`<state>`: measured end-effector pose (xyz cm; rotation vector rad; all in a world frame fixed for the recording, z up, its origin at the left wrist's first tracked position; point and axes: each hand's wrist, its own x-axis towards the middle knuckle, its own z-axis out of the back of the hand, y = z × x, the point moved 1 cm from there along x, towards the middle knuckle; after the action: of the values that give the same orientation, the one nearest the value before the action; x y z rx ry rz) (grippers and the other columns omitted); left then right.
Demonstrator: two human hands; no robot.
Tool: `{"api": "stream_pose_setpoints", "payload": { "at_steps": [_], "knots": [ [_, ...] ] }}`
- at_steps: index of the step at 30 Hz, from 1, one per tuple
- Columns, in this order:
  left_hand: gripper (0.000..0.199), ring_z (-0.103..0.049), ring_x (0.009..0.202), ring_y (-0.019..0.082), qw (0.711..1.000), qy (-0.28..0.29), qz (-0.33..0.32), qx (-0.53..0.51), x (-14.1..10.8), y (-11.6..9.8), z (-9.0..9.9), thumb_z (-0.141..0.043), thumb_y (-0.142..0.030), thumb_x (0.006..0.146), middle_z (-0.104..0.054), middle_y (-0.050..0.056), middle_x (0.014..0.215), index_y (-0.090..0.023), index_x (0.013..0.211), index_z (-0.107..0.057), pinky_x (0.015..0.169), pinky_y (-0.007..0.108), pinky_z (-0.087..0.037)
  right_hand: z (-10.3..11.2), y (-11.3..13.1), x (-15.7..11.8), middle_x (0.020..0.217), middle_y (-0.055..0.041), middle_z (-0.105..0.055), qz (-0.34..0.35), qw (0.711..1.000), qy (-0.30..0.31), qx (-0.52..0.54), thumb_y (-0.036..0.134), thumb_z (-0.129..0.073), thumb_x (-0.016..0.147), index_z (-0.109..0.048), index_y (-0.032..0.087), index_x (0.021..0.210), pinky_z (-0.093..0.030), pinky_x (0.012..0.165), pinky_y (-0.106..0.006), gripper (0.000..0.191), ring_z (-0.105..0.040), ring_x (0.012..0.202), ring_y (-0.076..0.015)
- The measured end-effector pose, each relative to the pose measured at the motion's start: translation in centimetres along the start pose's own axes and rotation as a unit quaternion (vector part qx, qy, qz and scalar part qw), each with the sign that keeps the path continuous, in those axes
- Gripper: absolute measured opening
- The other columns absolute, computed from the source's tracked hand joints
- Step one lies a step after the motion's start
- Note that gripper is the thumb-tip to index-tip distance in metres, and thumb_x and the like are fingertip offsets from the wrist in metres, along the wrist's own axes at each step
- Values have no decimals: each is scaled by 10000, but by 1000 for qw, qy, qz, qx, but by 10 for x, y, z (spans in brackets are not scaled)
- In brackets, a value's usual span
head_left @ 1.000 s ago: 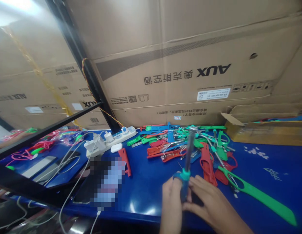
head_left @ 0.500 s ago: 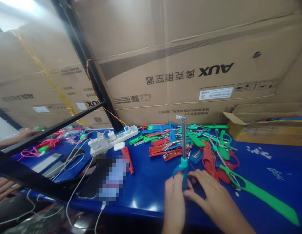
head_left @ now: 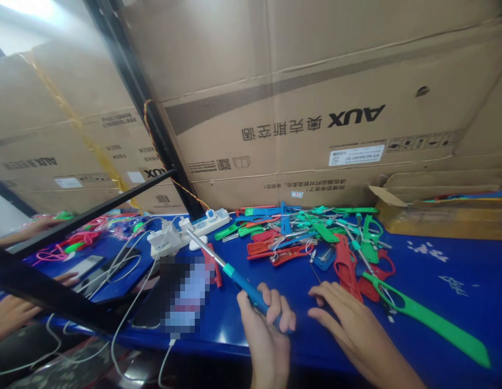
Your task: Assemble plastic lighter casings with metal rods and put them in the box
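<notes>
In my left hand (head_left: 270, 319) is a blue long-necked lighter (head_left: 251, 289), tilted with its metal tube towards the upper left. My fingers wrap round its handle, and a teal collar sits where the tube begins. My right hand (head_left: 348, 319) is apart from it, over the table to the right. Its thumb and bent forefinger are separated, with nothing seen between them. A thin dark rod runs up to these fingertips; whether they touch it I cannot tell. Beyond the hands lies a heap of red, green and blue lighter parts (head_left: 326, 232). A long green lighter shell (head_left: 441, 324) rests at the right.
A white power strip (head_left: 196, 231) with plugs and cables crosses the blue table (head_left: 413, 270). Left of my hands lies a charging phone (head_left: 186, 302). A cardboard box (head_left: 445, 219) stands at the back right. Past a black post, another person's hands (head_left: 24, 308) rest near phones.
My left hand has turned the lighter from upright to slanting left and moved slightly left with it. My right hand, formerly close beside the handle, is now apart from it.
</notes>
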<state>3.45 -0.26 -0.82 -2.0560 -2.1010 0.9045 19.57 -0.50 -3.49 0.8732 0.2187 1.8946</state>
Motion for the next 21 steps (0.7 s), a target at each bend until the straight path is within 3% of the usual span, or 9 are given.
{"api": "stream_pose_setpoints", "payload": {
  "at_steps": [8, 15, 21],
  "knots": [
    [444, -269, 327, 91, 1000, -6, -16, 12, -1, 5, 0, -470, -473, 944, -233, -92, 437, -211, 586, -452, 363, 222, -292, -1, -1, -2, 955, -27, -739, -5, 1000, 15, -3, 596, -428, 1025, -678, 266, 1040, -566, 830, -341, 414, -714, 889, -213],
    [426, -292, 342, 100, 998, 42, 38, 15, 1, 0, 1, -540, -475, 893, -233, -85, 433, -213, 574, -432, 376, 235, -328, -4, -4, -4, 991, -39, -734, -11, 1000, 27, -10, 589, -414, 1033, -670, 265, 1071, -553, 771, -323, 414, -702, 922, -218],
    [465, -195, 311, 89, 999, 38, 27, 5, 2, 0, 4, -549, -493, 933, -165, -107, 441, -228, 589, -383, 337, 216, -262, -4, -3, -3, 951, -20, -734, -7, 999, 35, -20, 563, -427, 1039, -672, 274, 1033, -548, 777, -327, 379, -698, 899, -217]
  ]
}}
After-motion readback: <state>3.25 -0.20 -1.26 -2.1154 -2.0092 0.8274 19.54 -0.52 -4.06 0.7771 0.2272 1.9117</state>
